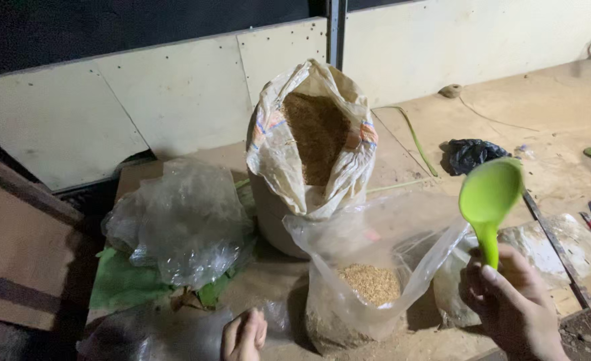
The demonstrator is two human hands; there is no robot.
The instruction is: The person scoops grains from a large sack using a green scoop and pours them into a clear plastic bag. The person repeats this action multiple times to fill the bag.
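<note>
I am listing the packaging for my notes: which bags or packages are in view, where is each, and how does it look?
Woven sack: back centre, upright, open, whitish with faded colour marks, brown grain inside.
Clear plastic bag: in front of it, open, partly filled with grain.
Crumpled clear bags: left, on green leaves.
Black bag: right, crumpled.

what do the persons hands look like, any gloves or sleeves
Both hands are bare: no gloves, rings or watch show. The left hand shows only in part at the bottom edge. The right hand shows down to the wrist, with no sleeve in view.
</note>
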